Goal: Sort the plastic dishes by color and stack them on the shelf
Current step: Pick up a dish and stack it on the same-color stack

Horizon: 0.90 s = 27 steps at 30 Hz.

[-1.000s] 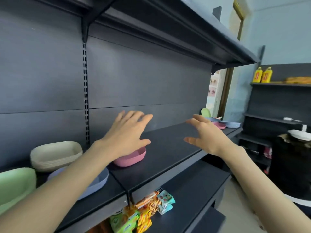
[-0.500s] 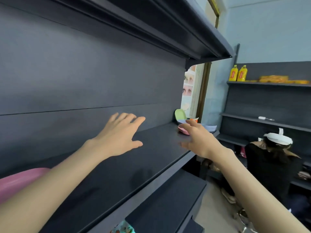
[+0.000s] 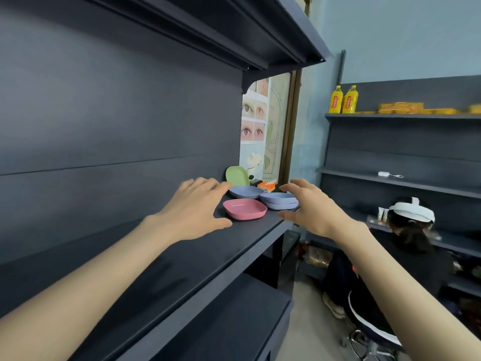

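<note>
Both hands hover above the shelf (image 3: 182,261), fingers spread, holding nothing: left hand (image 3: 194,208) beside the pink dish (image 3: 244,209), right hand (image 3: 313,208) by two stacked blue dishes (image 3: 279,201). The plastic looks light, stiff and slick, so a rim pinch suits. Behind sit another blue dish (image 3: 246,192), a green dish (image 3: 236,175) seemingly propped against the back panel, and an orange box (image 3: 268,185) crowding the corner

Pale blue wall (image 3: 390,35), dark far shelving (image 3: 390,144) (yellow bottles (image 3: 343,99) on top), grey floor (image 3: 308,334)

on the shelf (image 3: 221,251): near dish (image 3: 244,209) left of stacked pair (image 3: 279,201); single dish (image 3: 246,191) behind both; tilted dish (image 3: 237,175) farthest.
</note>
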Each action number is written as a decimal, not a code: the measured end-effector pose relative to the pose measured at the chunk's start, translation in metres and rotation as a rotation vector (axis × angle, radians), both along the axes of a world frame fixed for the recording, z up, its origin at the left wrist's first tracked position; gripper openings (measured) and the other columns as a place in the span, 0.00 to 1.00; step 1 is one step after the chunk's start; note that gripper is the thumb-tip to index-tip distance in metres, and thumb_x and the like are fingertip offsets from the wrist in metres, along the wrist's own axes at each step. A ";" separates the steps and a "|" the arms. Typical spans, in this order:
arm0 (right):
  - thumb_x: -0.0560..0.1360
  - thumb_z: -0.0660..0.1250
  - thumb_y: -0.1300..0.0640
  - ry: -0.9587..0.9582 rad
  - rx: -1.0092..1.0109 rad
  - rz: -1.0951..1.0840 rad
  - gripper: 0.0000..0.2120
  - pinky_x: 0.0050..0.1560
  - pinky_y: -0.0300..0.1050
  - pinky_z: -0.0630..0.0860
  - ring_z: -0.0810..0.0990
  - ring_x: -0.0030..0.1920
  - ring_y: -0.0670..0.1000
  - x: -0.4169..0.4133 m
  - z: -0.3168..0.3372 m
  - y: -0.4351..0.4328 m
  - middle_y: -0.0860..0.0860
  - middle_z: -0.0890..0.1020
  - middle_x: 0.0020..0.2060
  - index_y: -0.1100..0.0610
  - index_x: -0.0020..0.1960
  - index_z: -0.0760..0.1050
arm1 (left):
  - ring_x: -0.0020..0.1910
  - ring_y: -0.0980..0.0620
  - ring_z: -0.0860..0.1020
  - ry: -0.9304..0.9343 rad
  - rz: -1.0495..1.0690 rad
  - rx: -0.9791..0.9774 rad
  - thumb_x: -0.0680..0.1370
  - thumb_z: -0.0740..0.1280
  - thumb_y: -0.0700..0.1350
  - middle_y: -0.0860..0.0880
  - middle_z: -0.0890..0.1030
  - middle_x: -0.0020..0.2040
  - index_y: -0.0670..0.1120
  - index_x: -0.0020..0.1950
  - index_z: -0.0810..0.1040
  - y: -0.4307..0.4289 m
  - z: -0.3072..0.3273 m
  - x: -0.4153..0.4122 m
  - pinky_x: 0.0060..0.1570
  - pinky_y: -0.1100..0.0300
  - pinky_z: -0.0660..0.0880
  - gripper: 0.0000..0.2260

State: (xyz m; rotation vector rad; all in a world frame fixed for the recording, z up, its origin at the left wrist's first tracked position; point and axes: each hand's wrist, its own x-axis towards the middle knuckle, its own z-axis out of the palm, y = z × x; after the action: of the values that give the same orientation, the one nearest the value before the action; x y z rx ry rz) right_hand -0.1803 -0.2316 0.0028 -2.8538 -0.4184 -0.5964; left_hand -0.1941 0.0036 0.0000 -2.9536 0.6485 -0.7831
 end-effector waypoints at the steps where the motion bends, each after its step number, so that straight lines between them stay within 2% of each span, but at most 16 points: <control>1: 0.75 0.67 0.49 0.010 0.003 0.011 0.29 0.62 0.51 0.68 0.65 0.69 0.55 0.014 -0.003 -0.015 0.50 0.64 0.72 0.51 0.73 0.63 | 0.68 0.48 0.65 0.015 0.003 -0.008 0.75 0.64 0.60 0.50 0.69 0.68 0.52 0.74 0.58 -0.015 -0.004 0.013 0.66 0.55 0.59 0.31; 10: 0.74 0.69 0.49 0.104 -0.036 0.130 0.29 0.65 0.50 0.68 0.66 0.68 0.56 0.148 -0.014 -0.123 0.52 0.64 0.72 0.53 0.72 0.64 | 0.66 0.49 0.67 0.137 0.111 -0.145 0.75 0.64 0.62 0.51 0.69 0.68 0.52 0.75 0.58 -0.113 -0.028 0.117 0.64 0.55 0.63 0.32; 19: 0.73 0.69 0.45 0.170 0.022 0.264 0.30 0.66 0.51 0.69 0.68 0.67 0.53 0.270 -0.042 -0.163 0.51 0.68 0.69 0.53 0.72 0.66 | 0.67 0.50 0.66 0.267 0.185 -0.244 0.74 0.65 0.61 0.53 0.66 0.71 0.54 0.76 0.57 -0.158 -0.054 0.208 0.64 0.54 0.65 0.34; 24: 0.72 0.69 0.44 0.250 0.068 0.318 0.32 0.64 0.45 0.68 0.70 0.66 0.51 0.325 -0.058 -0.173 0.50 0.68 0.69 0.55 0.71 0.66 | 0.70 0.52 0.64 0.308 0.189 -0.257 0.74 0.66 0.61 0.55 0.64 0.74 0.54 0.75 0.58 -0.173 -0.066 0.260 0.66 0.55 0.64 0.33; 27: 0.71 0.70 0.42 0.289 0.089 0.361 0.33 0.62 0.40 0.66 0.69 0.66 0.49 0.352 -0.064 -0.180 0.50 0.70 0.68 0.54 0.71 0.67 | 0.69 0.51 0.66 0.340 0.198 -0.283 0.74 0.67 0.61 0.53 0.67 0.71 0.55 0.74 0.61 -0.178 -0.073 0.286 0.65 0.53 0.66 0.31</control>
State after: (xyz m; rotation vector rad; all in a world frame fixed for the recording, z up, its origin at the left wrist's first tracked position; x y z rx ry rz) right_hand 0.1720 -0.4111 -0.0608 -2.6276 -0.8049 -0.1309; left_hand 0.0921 -0.1743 -0.0730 -3.3787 0.2588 -0.3863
